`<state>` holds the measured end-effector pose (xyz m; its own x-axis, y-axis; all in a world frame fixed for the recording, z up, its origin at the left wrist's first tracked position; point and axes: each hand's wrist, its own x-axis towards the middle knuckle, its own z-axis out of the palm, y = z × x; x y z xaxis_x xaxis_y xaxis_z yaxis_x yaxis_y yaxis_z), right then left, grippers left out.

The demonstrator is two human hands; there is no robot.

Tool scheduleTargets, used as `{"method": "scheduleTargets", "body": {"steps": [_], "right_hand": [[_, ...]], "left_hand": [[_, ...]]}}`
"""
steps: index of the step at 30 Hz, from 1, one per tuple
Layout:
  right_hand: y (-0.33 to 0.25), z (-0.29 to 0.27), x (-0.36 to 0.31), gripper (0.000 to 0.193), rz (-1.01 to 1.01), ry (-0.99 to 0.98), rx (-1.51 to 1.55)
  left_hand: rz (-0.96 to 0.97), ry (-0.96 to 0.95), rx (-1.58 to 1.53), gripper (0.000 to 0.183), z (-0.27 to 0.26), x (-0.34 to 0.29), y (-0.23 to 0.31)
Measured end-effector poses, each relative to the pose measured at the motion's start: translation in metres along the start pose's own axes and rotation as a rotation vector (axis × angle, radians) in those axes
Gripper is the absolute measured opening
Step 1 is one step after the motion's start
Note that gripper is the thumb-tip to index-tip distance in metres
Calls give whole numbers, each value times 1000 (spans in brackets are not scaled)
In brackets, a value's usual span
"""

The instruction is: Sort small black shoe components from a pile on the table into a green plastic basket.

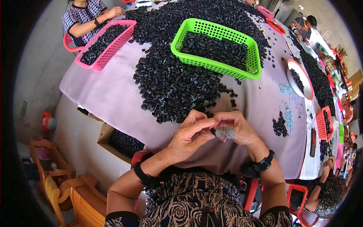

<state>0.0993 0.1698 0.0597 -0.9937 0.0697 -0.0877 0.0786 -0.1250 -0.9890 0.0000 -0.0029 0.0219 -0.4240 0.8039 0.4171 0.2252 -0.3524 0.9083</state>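
A patterned shirt (196, 198) sits nearest; beyond, the left hand (194, 130) has its grip nearly closed, apparently pinching a small black part (212, 131) over the counter's (109, 85) near edge. The right hand (241, 128) curls around a speckled grey lump (225, 132) beside it. This looks like fingertip work, calling next for steady, light pressure. Cloth covers the counter, bearing a black heap (164, 81) and green basket (218, 69); a co-worker (85, 20) sits across.

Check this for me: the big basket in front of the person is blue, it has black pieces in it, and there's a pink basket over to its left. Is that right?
Not quite: the big basket is green, not blue, as the head view shows. It does have black pieces in it, and a pink basket is over to its left.
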Motion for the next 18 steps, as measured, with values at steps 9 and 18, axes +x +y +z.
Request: {"method": "scheduleTargets", "body": {"steps": [9,18], "right_hand": [[-4,-7,4,10,12,78,-194],[-4,0,-9,25,-443,-162,-1474]], "left_hand": [[-147,72,-61,24,-7,-3,-11],[-368,163,-248,19,-3,-6,-18]]}}
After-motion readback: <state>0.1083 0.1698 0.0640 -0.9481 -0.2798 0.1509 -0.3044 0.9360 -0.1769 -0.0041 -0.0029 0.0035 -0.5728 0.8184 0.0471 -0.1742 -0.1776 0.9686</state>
